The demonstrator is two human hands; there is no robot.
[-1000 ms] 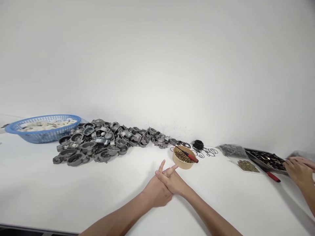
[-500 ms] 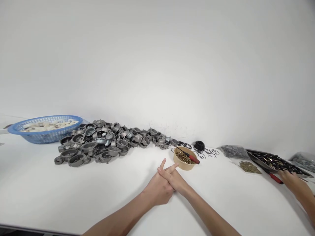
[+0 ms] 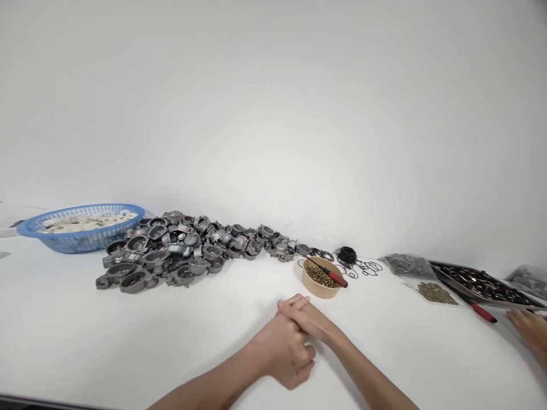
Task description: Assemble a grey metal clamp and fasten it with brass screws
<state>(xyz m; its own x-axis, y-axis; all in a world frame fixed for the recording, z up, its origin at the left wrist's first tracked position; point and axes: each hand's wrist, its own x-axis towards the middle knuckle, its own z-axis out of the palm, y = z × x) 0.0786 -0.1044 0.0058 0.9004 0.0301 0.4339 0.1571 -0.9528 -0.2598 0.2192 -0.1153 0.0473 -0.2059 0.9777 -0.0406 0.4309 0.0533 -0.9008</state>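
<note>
My left hand [image 3: 287, 350] and my right hand [image 3: 314, 320] are clasped together above the white table, just in front of a tan paper bowl [image 3: 321, 291]. Curled fingers close the left hand against the right. The right hand lies across the top of the left, its fingers folded over and partly hidden. No object shows in either hand. Small brass-coloured screws [image 3: 320, 277] fill the bowl, and a screwdriver with a red and black handle [image 3: 337, 278] rests across its rim.
Grey metal housings [image 3: 158, 259] lie piled at left, beside a blue basket [image 3: 81, 242] of white parts. Black rubber rings [image 3: 347, 254] are behind the bowl. To the right are bagged screws [image 3: 436, 292], a tray [image 3: 482, 293], another screwdriver [image 3: 482, 312] and another person's hand [image 3: 527, 327].
My clasped hands have shifted slightly down, and the fingers that stuck out have folded in. The other person's hand has drawn away from the tray, toward the right edge.
</note>
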